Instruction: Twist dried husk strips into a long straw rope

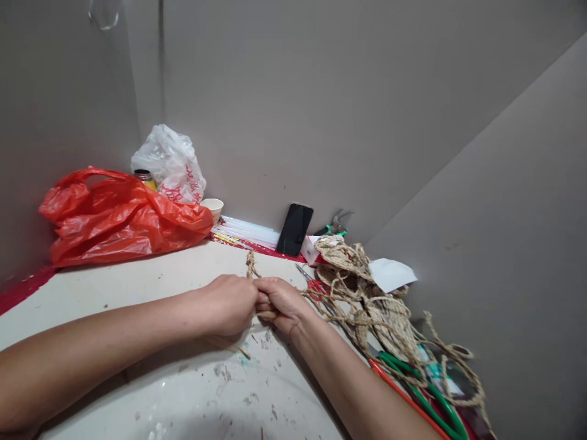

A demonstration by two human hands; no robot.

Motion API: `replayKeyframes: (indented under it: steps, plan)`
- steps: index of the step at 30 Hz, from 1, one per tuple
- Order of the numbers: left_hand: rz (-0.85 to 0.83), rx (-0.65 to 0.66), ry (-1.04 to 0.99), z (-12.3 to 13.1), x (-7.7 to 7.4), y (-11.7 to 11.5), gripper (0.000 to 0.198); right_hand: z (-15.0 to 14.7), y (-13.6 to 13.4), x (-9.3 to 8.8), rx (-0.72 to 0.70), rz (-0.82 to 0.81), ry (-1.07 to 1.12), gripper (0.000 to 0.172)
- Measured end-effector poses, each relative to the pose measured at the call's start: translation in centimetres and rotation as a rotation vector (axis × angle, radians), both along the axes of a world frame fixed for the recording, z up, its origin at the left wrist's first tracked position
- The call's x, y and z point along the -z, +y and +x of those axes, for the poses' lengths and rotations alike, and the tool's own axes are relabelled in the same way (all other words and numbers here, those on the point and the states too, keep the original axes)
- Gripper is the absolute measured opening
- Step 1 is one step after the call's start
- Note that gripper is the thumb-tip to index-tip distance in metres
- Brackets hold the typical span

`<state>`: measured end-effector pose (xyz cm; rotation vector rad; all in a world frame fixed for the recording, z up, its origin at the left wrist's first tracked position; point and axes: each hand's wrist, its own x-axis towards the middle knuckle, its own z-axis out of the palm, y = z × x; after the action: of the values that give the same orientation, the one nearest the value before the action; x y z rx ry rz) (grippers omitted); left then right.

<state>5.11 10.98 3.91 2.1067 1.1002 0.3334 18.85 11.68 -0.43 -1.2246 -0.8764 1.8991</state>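
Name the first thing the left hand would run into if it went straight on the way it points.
Most likely the right hand, just ahead of the left hand; whether the two already touch is hard to tell.

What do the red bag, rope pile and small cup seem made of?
Red bag: likely glossy plastic, from its shiny creases. Rope pile: probably plant fibre, matt, given its straw colour and rough strands. Small cup: perhaps paper, from its pale, thin rim; finish unclear.
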Motion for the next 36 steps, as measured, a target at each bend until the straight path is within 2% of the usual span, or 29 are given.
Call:
replayKeyframes:
  steps: [3,5,7,9,10,14,15,16,18,21,23,28,33,36]
  plan:
    - [0.06,0.208,0.149,-1.0,-1.4,0.4,0.019,0.8,0.4,-0.2,-0.093,-0.01,0.062,0.029]
    - [-0.069,0.269,0.141,-1.9,-2.2,1.7,0.019,1.4,0.6,-0.4,-0.135,-0.003,0.099,0.024]
    - [-0.126,0.138,0.071,-2.5,-2.3,3.4,0.021,1.9,0.7,-0.5,-0.159,0.006,0.12,0.019]
    - [-0.081,-0.031,-0.03,-2.6,-1.4,4.7,0.019,2.2,0.8,-0.6,-0.175,0.011,0.123,0.02]
    - [-0.117,-0.06,-0.078,-2.3,-0.8,5.0,0.019,2.3,0.9,-0.6,-0.186,0.013,0.122,0.02]
    - [-0.564,-0.043,-0.318,-0.9,1.7,4.5,0.021,2.5,0.9,-0.5,-0.232,0.035,0.11,0.02]
    - [-0.618,-0.065,-0.361,-0.7,2.0,4.2,0.02,2.6,0.9,-0.6,-0.239,0.041,0.098,0.02]
    - [-0.623,-0.088,-0.38,-0.5,2.2,4.0,0.019,2.7,0.9,-0.7,-0.246,0.048,0.079,0.02]
    - [-0.525,-0.102,-0.358,-0.6,2.2,3.8,0.018,2.8,0.9,-0.9,-0.266,0.068,0.021,0.022]
    - [-0.359,-0.041,-0.268,-1.1,2.1,4.2,0.02,3.1,0.8,-1.2,-0.318,0.143,-0.113,0.025]
    - [-0.333,-0.005,-0.216,-1.3,2.3,4.5,0.022,3.1,0.8,-1.3,-0.348,0.219,-0.22,0.027]
    - [-0.377,0.012,-0.215,-1.2,2.9,4.9,0.02,2.9,0.7,-1.3,-0.39,0.347,-0.448,0.026]
    - [-0.478,-0.003,-0.208,-1.0,2.5,4.4,0.021,2.7,0.7,-1.0,-0.394,0.506,-0.582,0.023]
    - [-0.507,-0.025,-0.199,-1.0,2.6,4.4,0.021,2.6,0.5,-1.2,-0.394,0.535,-0.717,0.023]
